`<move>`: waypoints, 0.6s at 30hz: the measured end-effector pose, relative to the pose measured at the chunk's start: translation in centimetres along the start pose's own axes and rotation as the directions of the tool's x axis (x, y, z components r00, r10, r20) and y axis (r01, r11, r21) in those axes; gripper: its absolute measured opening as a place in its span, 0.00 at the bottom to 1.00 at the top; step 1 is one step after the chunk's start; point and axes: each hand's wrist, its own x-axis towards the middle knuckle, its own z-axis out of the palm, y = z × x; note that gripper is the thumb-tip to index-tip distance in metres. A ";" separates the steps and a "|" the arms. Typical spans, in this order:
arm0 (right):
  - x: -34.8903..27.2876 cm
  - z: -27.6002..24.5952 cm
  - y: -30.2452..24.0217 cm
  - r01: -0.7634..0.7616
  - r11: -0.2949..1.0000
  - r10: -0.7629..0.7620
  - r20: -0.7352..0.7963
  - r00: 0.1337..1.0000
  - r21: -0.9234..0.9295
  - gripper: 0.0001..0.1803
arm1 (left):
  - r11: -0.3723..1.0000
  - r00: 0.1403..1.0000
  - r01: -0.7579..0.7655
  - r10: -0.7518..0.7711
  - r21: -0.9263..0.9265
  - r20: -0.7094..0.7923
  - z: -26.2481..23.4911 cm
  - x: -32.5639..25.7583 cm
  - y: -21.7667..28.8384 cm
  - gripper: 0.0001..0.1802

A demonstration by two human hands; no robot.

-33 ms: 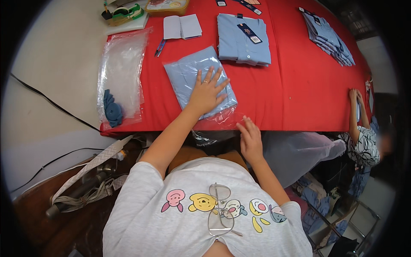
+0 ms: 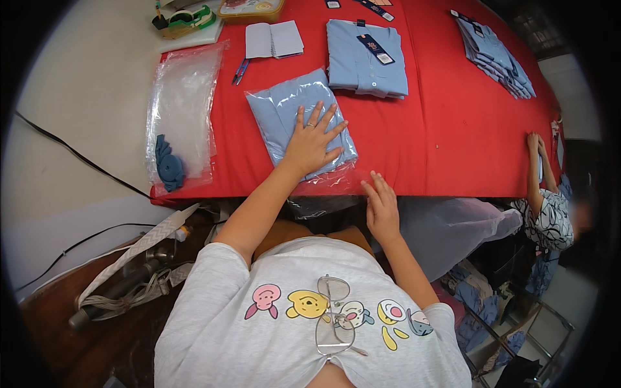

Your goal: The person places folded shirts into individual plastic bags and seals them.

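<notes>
A folded light-blue shirt in a clear plastic bag [image 2: 278, 113] lies at a slant on the red cloth. My left hand [image 2: 312, 142] rests flat on it, fingers spread, and wears a ring. The bag's loose, see-through end [image 2: 326, 184] reaches the near table edge and hangs over it. Just right of that end is my right hand [image 2: 383, 207], its fingers stretched out and nothing visibly held; whether a fingertip touches the plastic I cannot tell. Beyond the bag sits a folded blue shirt [image 2: 356, 68] with a dark tag.
Flat clear bags [image 2: 184, 103] lie at the left, a rolled blue tape measure-like strip [image 2: 171, 169] on them. Farther back are a notebook [image 2: 275, 40], blue thread snips [image 2: 240, 71] and a tape dispenser [image 2: 187, 24]. A shirt stack [image 2: 495, 58] and another person's hands [image 2: 535, 141] are at right.
My right hand has shifted slightly to the right, away from the bag's loose end. My left hand stays flat on the bagged shirt.
</notes>
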 end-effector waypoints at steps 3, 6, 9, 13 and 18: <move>0.9 -1.6 2.6 0.059 0.990 -0.045 0.105 0.993 -0.130 0.39 | 0.997 0.997 -0.077 0.077 -0.012 0.014 -0.6 0.3 -0.4 0.35; 2.2 -2.7 3.9 0.226 0.960 -0.172 0.285 0.943 -0.168 0.44 | 0.988 0.988 -0.152 0.153 -0.031 0.035 -1.1 -0.5 -1.1 0.39; 2.5 -1.9 5.2 0.376 0.916 -0.293 0.412 0.863 -0.137 0.49 | 0.987 0.989 -0.118 0.127 -0.113 0.074 -3.6 -4.9 0.5 0.42; 4.7 -0.3 4.3 0.479 0.873 -0.407 0.403 0.820 -0.092 0.48 | 0.982 0.985 0.099 -0.073 -0.162 0.159 -3.8 -11.8 0.4 0.40; 10.5 -1.8 0.5 0.354 0.919 -0.383 0.191 0.904 0.173 0.45 | 0.940 0.977 0.187 -0.207 -0.284 -0.041 -5.8 -8.0 -1.6 0.32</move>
